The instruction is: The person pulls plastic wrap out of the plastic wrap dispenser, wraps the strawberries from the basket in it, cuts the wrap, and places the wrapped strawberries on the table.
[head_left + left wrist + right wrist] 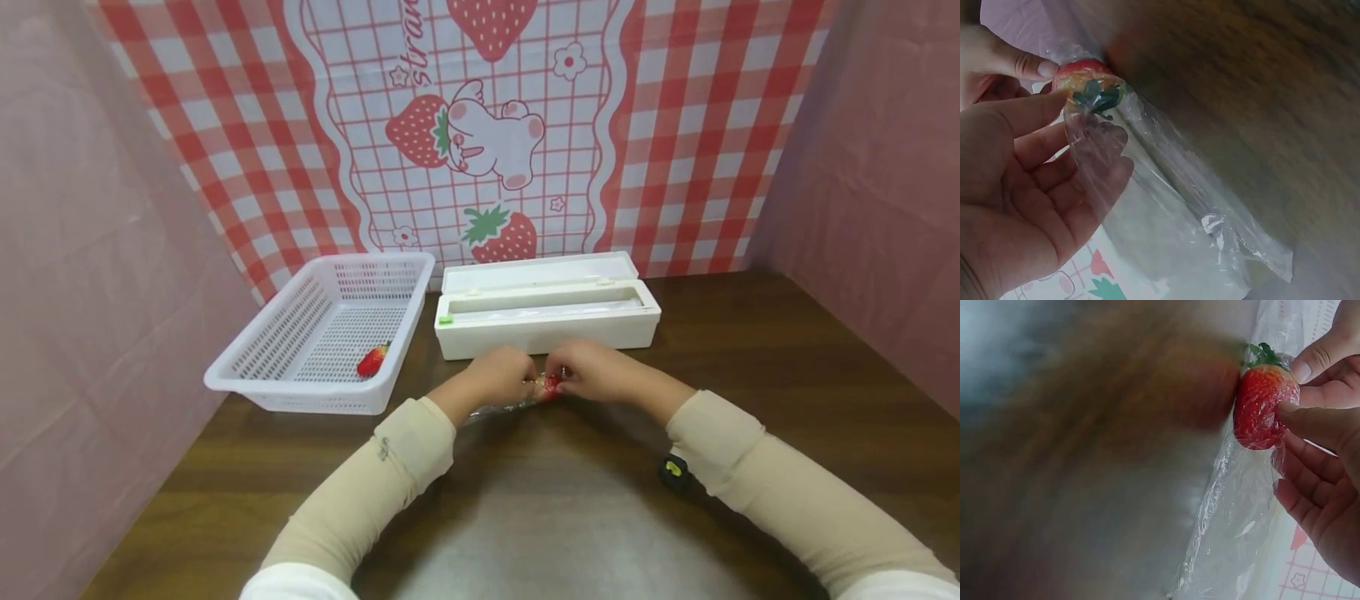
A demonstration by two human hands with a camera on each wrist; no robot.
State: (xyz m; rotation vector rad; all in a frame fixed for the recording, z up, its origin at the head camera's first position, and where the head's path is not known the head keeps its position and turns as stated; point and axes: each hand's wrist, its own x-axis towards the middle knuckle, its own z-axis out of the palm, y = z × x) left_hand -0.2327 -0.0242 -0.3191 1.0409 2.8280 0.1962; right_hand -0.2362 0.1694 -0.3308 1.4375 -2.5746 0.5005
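Note:
A red strawberry [550,387] with clear plastic wrap around it is held just above the table, between both hands. My left hand [495,375] pinches it and the film near the green leafy end [1094,97]. From the other side, my right hand [597,370] grips the red body of the strawberry [1263,412], thumb on the film. In both wrist views loose plastic wrap [1172,175] trails out on either side of the fruit. The right wrist view shows film [1225,525] clinging in wrinkles to the strawberry.
Behind the hands stands a white wrap dispenser box [547,333], its lid raised and a film roll inside. A white plastic basket [300,387] at the left holds another strawberry [372,361]. Beneath lies a brown wooden table [540,517]; a checkered strawberry cloth [682,142] hangs behind.

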